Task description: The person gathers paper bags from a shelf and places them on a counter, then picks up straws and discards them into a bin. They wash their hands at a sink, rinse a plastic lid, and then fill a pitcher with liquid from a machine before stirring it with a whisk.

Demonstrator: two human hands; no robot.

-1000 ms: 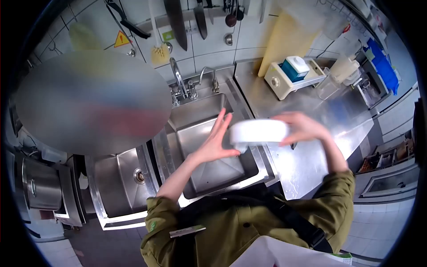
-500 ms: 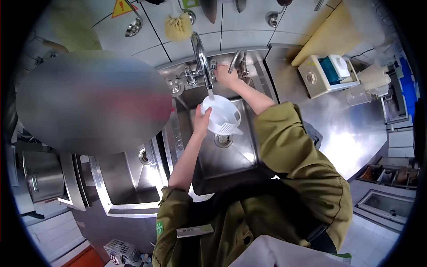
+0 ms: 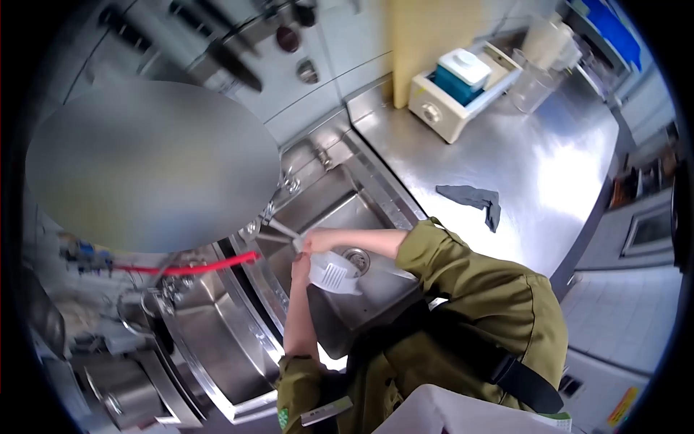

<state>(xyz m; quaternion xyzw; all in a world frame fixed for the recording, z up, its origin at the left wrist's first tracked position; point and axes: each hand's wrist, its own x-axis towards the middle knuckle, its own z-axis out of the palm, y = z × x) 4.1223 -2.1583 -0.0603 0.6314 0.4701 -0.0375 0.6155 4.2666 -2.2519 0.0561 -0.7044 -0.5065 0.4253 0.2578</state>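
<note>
A white plastic bowl with a slotted strainer part is tilted inside the steel sink, near the drain. My left hand grips the bowl at its left edge. My right hand lies over the bowl's upper-left edge, close against my left hand; its fingers are partly hidden and blurred. The end of the tap spout comes in just above both hands, and its upper part is covered by the blurred patch.
On the steel counter to the right lie a grey cloth and a cream box with a teal-and-white container. A second sink adjoins on the left, with a red strip above it. Knives hang on the wall.
My right hand has left the tap knob and come down to the bowl beside my left hand. The bowl has moved lower in the sink, and the view has swung to the right.
</note>
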